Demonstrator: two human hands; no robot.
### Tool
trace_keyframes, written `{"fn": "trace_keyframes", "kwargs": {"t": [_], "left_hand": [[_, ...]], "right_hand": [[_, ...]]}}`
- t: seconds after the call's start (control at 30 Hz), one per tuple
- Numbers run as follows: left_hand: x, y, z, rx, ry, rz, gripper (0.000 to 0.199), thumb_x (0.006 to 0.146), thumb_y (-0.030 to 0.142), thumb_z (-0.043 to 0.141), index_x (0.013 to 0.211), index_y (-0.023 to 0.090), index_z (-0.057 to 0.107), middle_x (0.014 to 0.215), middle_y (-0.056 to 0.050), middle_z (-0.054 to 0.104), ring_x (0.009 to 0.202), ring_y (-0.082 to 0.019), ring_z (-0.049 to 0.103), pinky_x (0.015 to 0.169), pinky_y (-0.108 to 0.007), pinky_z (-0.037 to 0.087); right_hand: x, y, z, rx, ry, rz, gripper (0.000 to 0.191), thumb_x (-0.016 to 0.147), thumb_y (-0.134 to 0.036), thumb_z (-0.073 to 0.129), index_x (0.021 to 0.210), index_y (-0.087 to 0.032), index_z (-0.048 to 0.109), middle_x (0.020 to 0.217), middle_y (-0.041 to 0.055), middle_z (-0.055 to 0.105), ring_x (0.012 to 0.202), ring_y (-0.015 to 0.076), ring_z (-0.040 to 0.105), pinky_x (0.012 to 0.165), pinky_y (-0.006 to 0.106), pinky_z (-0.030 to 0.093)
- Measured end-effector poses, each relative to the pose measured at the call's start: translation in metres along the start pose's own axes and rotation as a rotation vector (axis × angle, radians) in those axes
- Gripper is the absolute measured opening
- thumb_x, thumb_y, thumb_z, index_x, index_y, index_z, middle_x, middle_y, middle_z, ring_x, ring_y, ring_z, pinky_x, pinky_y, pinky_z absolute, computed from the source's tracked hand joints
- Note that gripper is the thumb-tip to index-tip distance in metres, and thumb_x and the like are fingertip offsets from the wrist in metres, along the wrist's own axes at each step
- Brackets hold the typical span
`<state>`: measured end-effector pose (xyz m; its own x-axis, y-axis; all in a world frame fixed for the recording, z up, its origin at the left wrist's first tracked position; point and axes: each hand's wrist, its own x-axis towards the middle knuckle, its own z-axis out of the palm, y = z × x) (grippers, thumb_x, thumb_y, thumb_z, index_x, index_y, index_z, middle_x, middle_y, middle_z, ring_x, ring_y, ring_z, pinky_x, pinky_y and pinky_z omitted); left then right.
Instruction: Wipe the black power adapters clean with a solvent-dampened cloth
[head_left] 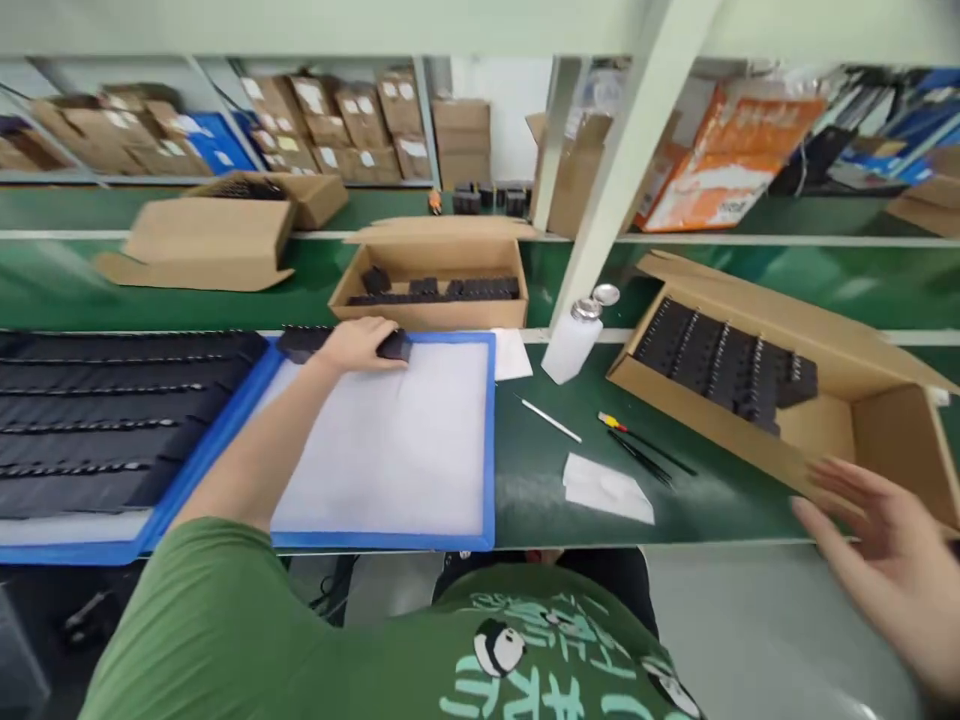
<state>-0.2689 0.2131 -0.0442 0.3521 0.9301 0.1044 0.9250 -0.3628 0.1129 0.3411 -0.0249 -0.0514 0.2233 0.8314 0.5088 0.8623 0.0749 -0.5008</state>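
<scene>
My left hand (pixel 360 345) is at the top edge of a blue-rimmed tray with a white lining (pixel 490 450). Its fingers and thumb close round a small black block (pixel 393 346) at the end of a short row of black blocks (pixel 301 342). The palm hides part of that row. On the far right, my right hand (pixel 885 545) has its fingers apart and holds nothing. It is beside the front wall of an open cardboard box (pixel 697 420), which contains rows of black blocks (pixel 709 350).
Another blue-rimmed tray (pixel 75 552), filled with black rows, lies left. A white pump bottle (pixel 571 345), a thin white stick (pixel 551 420), black tweezers (pixel 639 458) and white paper (pixel 607 488) lie between tray and box. Behind is a cardboard box (pixel 427 316); a post (pixel 615 150) rises nearby.
</scene>
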Motion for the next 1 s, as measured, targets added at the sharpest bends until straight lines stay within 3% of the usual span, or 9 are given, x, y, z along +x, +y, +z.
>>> {"fn": "trace_keyframes", "kwargs": {"t": [0.1, 0.17, 0.23, 0.37, 0.53, 0.63, 0.77, 0.9, 1.0], "left_hand": [[-0.006, 0.011, -0.005, 0.025, 0.049, -0.023, 0.09, 0.076, 0.087, 0.053, 0.121, 0.009, 0.06, 0.118, -0.014, 0.067, 0.12, -0.035, 0.059, 0.106, -0.053, 0.045], [-0.017, 0.029, -0.014, 0.048, 0.11, -0.056, 0.092, 0.081, 0.087, 0.046, 0.13, 0.009, 0.054, 0.129, -0.011, 0.063, 0.129, -0.034, 0.053, 0.112, -0.054, 0.041], [-0.031, 0.053, -0.025, 0.087, 0.18, -0.086, 0.091, 0.083, 0.084, 0.049, 0.133, 0.009, 0.051, 0.135, -0.01, 0.06, 0.132, -0.033, 0.052, 0.113, -0.054, 0.04], [-0.063, 0.109, -0.041, 0.162, 0.331, -0.075, 0.086, 0.068, 0.084, 0.068, 0.121, 0.017, 0.061, 0.117, -0.005, 0.069, 0.116, -0.03, 0.063, 0.107, -0.048, 0.05], [-0.098, 0.167, -0.043, 0.191, 0.498, -0.032, 0.084, 0.065, 0.092, 0.059, 0.114, 0.024, 0.065, 0.093, -0.005, 0.072, 0.092, -0.028, 0.071, 0.077, -0.04, 0.059], [-0.108, 0.2, -0.031, 0.14, 0.476, 0.095, 0.078, 0.07, 0.083, 0.064, 0.123, 0.026, 0.061, 0.096, -0.006, 0.073, 0.087, -0.028, 0.071, 0.065, -0.037, 0.054], [-0.102, 0.256, -0.001, -0.011, 0.194, 0.27, 0.058, 0.077, 0.075, 0.065, 0.11, 0.028, 0.065, 0.093, -0.008, 0.072, 0.08, -0.029, 0.069, 0.061, -0.038, 0.048], [-0.086, 0.313, 0.035, -0.057, -0.082, 0.27, 0.058, 0.085, 0.071, 0.059, 0.11, 0.02, 0.068, 0.087, -0.014, 0.068, 0.081, -0.032, 0.067, 0.062, -0.038, 0.046], [-0.078, 0.341, 0.053, -0.133, -0.197, 0.182, 0.056, 0.089, 0.063, 0.06, 0.119, 0.016, 0.066, 0.094, -0.018, 0.068, 0.089, -0.036, 0.066, 0.072, -0.042, 0.05]], "right_hand": [[-0.029, -0.038, 0.033, -0.049, -0.319, -0.262, 0.033, 0.096, -0.038, 0.059, 0.129, -0.034, 0.058, 0.115, 0.0089, 0.072, 0.099, 0.0263, 0.072, 0.082, 0.042, 0.061], [-0.039, -0.061, 0.067, -0.021, -0.482, -0.44, 0.038, 0.1, -0.028, 0.051, 0.138, -0.028, 0.053, 0.128, 0.0121, 0.066, 0.111, 0.028, 0.066, 0.093, 0.046, 0.057], [-0.045, -0.081, 0.098, -0.052, -0.585, -0.441, 0.036, 0.1, -0.021, 0.045, 0.133, -0.024, 0.059, 0.12, 0.0148, 0.067, 0.106, 0.0296, 0.064, 0.09, 0.046, 0.055], [-0.054, -0.131, 0.145, -0.052, -0.641, -0.345, 0.04, 0.098, -0.011, 0.036, 0.126, -0.019, 0.063, 0.1, 0.0136, 0.065, 0.084, 0.0251, 0.062, 0.067, 0.034, 0.051], [-0.066, -0.189, 0.191, -0.002, -0.701, -0.263, 0.027, 0.096, -0.013, 0.046, 0.114, -0.02, 0.065, 0.101, 0.0087, 0.067, 0.085, 0.0215, 0.063, 0.073, 0.032, 0.051], [-0.07, -0.158, 0.179, -0.081, -0.623, -0.075, 0.02, 0.101, -0.019, 0.044, 0.11, -0.016, 0.061, 0.091, 0.005, 0.066, 0.073, 0.016, 0.06, 0.068, 0.029, 0.05], [-0.075, -0.054, 0.108, -0.197, -0.459, 0.08, 0.026, 0.101, -0.023, 0.038, 0.114, -0.017, 0.06, 0.087, 0.0053, 0.062, 0.066, 0.015, 0.056, 0.061, 0.027, 0.045], [-0.067, 0.043, 0.034, -0.327, -0.281, 0.123, 0.028, 0.091, -0.017, 0.045, 0.111, -0.016, 0.065, 0.085, 0.007, 0.056, 0.068, 0.0166, 0.053, 0.062, 0.03, 0.043], [-0.055, 0.075, 0.004, -0.417, -0.139, 0.174, 0.026, 0.086, -0.016, 0.048, 0.097, -0.012, 0.072, 0.076, 0.0098, 0.051, 0.072, 0.0243, 0.055, 0.062, 0.036, 0.041]]}}
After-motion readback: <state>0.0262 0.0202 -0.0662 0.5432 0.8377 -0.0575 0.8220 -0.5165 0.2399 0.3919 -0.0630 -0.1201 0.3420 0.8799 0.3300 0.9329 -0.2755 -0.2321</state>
